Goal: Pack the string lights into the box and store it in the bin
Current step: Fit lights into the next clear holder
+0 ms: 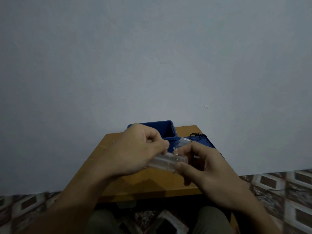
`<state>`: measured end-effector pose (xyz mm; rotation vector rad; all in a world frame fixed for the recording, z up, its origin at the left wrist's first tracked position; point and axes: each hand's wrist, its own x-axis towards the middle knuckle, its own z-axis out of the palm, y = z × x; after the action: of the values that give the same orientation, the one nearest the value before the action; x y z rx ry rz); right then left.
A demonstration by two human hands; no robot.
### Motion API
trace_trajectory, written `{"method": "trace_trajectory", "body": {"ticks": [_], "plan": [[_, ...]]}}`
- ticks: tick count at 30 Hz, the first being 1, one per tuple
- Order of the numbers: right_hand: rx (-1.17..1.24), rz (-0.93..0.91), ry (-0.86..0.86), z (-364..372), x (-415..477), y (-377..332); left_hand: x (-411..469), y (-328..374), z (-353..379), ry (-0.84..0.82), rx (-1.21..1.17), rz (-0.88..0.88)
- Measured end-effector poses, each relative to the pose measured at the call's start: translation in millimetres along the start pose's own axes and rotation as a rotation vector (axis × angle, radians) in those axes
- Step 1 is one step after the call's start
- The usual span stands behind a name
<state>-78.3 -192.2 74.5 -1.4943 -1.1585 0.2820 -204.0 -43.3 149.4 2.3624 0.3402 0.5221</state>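
Two hands, left hand [135,149] and right hand [207,168], both grip one clear box [166,162] above one table [152,186]. One blue bin [166,130] sits open behind them, by its lid [205,141].

Clear plastic box [166,161]: small, oblong, tilted, held above the tabletop [152,183], in front of the bin. String lights: one small clear bulb [175,152] visible at box's top edge, rest blurred. Bin [166,130]: blue, open-topped, upright, behind the box at tabletop's far edge.
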Motion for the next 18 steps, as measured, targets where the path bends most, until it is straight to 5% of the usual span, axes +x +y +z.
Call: {"method": "trace_trajectory", "body": {"ticks": [7,18], "plan": [[0.086,-0.075,0.309,5.0,3.7,0.8,-22.0,-0.8,25.9,0.099,-0.185,0.038],[0.261,-0.110,0.350,11.5,3.7,-0.5,-20.9,-14.6,36.2,0.008,-0.627,-0.093]]}}
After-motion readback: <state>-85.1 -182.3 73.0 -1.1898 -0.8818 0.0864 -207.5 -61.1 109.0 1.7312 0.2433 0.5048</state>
